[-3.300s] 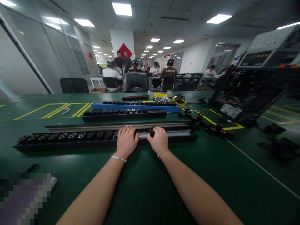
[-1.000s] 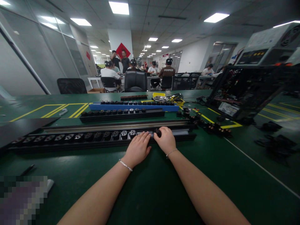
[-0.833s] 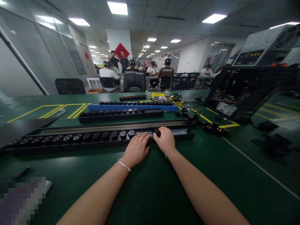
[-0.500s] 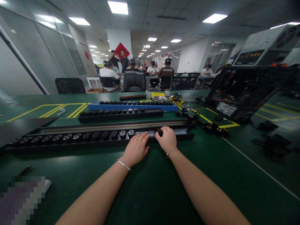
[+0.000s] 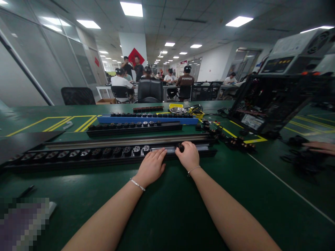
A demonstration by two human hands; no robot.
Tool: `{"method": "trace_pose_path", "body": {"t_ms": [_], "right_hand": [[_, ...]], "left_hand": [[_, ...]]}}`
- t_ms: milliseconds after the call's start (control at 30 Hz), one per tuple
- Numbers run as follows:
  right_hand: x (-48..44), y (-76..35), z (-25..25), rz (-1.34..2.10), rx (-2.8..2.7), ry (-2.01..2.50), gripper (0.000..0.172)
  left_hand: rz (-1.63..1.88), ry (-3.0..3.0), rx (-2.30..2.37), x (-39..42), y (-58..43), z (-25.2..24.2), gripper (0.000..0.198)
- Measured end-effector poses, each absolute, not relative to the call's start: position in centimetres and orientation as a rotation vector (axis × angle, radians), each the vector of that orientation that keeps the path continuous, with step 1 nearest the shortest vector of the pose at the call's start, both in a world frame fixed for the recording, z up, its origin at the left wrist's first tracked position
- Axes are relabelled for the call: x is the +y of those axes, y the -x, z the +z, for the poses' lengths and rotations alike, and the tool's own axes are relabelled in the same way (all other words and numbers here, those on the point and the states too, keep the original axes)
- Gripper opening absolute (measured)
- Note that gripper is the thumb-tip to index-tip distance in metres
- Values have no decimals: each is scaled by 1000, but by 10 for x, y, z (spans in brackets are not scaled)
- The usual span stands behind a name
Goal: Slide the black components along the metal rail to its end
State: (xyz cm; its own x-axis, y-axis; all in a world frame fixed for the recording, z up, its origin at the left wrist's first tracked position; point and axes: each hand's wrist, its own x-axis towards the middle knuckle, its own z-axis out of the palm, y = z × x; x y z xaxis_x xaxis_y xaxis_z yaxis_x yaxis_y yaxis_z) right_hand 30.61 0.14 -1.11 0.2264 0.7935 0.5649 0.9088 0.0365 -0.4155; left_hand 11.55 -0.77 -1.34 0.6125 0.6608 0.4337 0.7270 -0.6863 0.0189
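Observation:
A long black rail [image 5: 78, 161] lies across the green table in front of me, with a row of several black socket modules [image 5: 86, 152] seated in its left half. My left hand [image 5: 151, 165] rests on the rail's front edge, fingers curled loosely over it just right of the last seated module. My right hand [image 5: 187, 155] is closed on a small black socket module [image 5: 180, 146] held at the rail's bare silver channel [image 5: 170, 149]. A second, empty metal rail [image 5: 125, 140] lies just behind.
Farther back lie another black rail with modules [image 5: 133, 127] and a blue rail [image 5: 146, 119]. Loose black modules [image 5: 238, 143] are scattered at the right, near an open equipment frame [image 5: 272, 101]. Another person's hand [image 5: 318, 146] shows at the right edge. People sit at far tables.
Both my hands have shifted rightwards along the rail, and more modules sit in the row than 3.3 s ago. Another person's hand has come in at the right edge.

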Motion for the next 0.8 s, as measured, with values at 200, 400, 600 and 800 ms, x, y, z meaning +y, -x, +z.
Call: {"method": "trace_pose_path", "body": {"t_ms": [200, 400, 600, 800], "right_hand": [[1, -311, -10, -209, -1560, 1805, 21], [1, -314, -10, -213, -1528, 1809, 21], [2, -316, -11, -222, -1508, 1811, 23], [1, -317, -10, -219, -1494, 1842, 24]], "left_hand": [[-595, 2682, -1165, -7, -115, -13, 54], [-614, 2675, -1146, -6, -115, -14, 56], [-613, 2668, -1150, -5, -115, -14, 55], [-597, 2679, -1157, -6, -115, -13, 55]]}}
